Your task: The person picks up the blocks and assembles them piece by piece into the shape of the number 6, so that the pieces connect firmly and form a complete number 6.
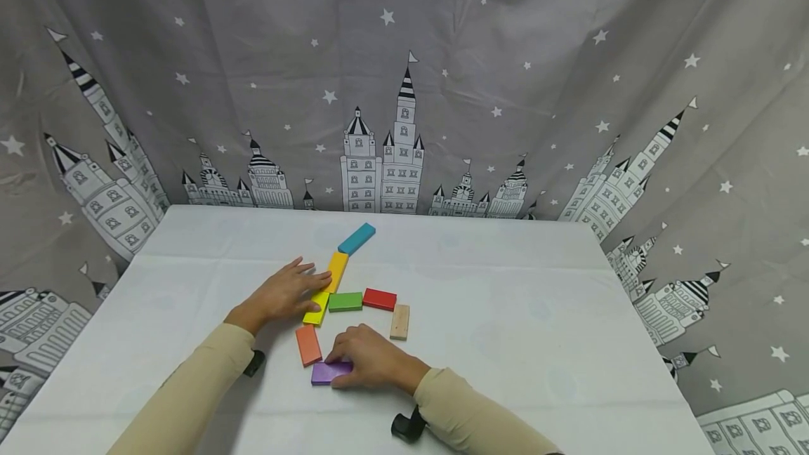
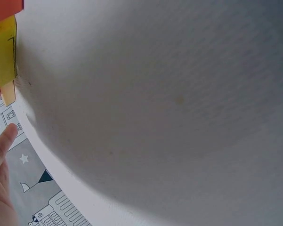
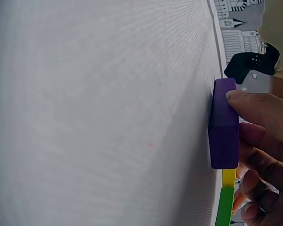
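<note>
My right hand (image 1: 373,358) pinches a purple wooden block (image 1: 322,373) between thumb and fingers, at the near end of a figure of flat coloured blocks. In the right wrist view the thumb lies on the purple block (image 3: 221,108). The purple block's left end is close to an orange block (image 1: 308,345). My left hand (image 1: 278,295) has its fingers spread, with fingertips touching a bright yellow block (image 1: 313,316) and a darker yellow block (image 1: 338,269). In the left wrist view only part of the left hand (image 2: 0,174) shows, beside the yellow block (image 2: 4,52).
A green block (image 1: 345,302), a red block (image 1: 380,299) and a plain wood block (image 1: 399,323) run rightward from the yellow ones. A blue block (image 1: 357,238) lies at the far end. All lie on a white-covered table (image 1: 537,321) before a grey castle-print curtain (image 1: 284,41).
</note>
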Demonstrator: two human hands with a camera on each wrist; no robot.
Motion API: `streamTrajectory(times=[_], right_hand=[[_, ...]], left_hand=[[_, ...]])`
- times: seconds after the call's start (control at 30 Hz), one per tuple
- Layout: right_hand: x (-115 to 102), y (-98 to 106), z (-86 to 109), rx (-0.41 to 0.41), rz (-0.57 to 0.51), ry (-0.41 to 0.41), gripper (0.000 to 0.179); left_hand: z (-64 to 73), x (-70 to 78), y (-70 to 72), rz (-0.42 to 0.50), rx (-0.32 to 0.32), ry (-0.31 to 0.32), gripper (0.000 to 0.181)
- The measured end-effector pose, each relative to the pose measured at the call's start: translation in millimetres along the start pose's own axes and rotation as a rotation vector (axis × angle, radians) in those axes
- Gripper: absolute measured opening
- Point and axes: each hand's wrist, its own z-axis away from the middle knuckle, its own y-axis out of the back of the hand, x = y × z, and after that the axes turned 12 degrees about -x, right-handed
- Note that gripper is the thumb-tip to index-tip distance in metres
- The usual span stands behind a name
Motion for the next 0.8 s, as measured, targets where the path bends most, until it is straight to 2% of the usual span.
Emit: streamTrajectory(times=[0.63,0.8], right_hand=[[-1.5,1.8,-1.8,0.012,0.005,-0.006,0.035],[1.4,4.3,5.0,0.031,-0.039,-0.067,0.044]], left_hand=[[0.8,0.1,-0.7,-0.014,0.010,-0.005,0.064],[0.4,1.2,-0.5,-0.009,0.004,0.006,0.065]])
